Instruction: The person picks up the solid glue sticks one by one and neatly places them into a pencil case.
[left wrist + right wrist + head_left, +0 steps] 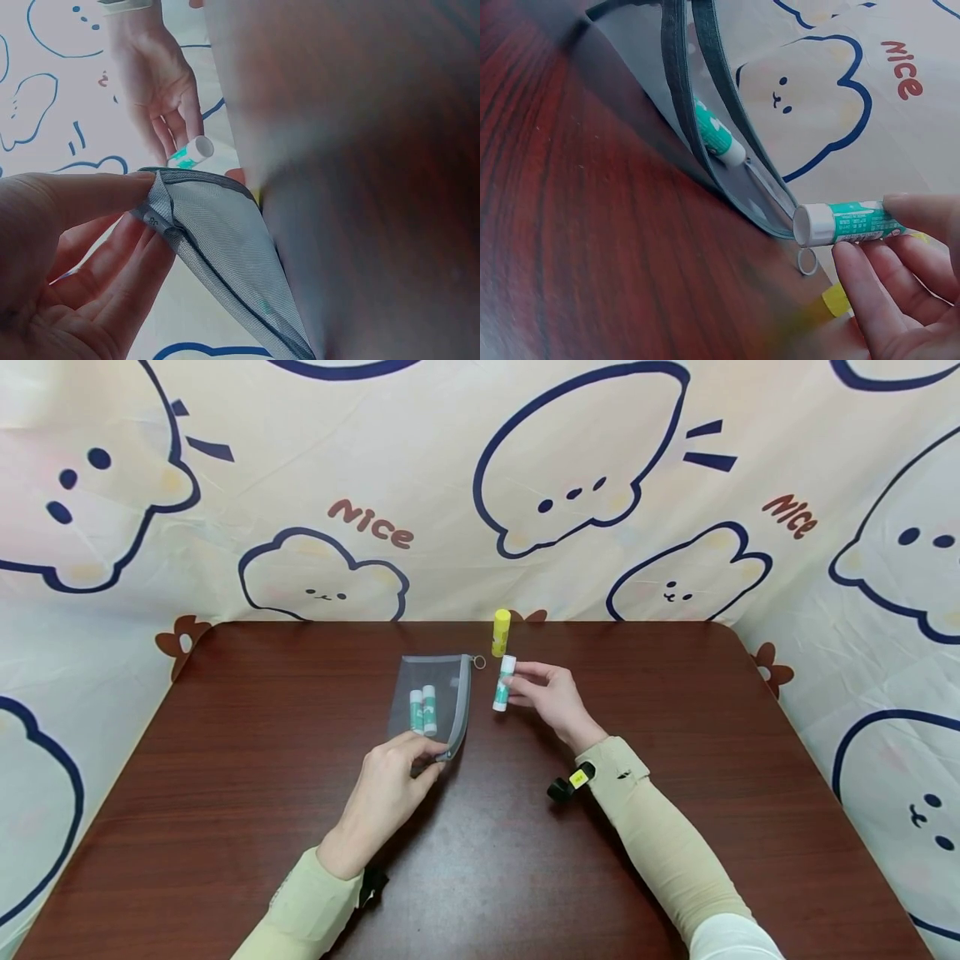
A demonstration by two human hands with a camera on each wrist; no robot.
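Note:
A grey mesh zipper pouch [441, 672] lies on the table, its zipped side toward the right. My left hand [392, 785] pinches the near corner of it between thumb and fingers. Through the mesh show two green-and-white glue sticks [429, 710]. My right hand [553, 700] holds another green-and-white glue stick [503, 685] by thumb and fingertips, just right of the pouch and apart from it. In the right wrist view the pouch mouth [727, 112] gapes, with a glue stick [718, 136] inside.
Behind the held glue stick, a yellow glue stick [501, 633] stands upright near the table's far edge. A metal ring [478, 662] hangs from the pouch's far corner. The brown table [225, 777] meets a printed cloth [435, 460] at the back and sides.

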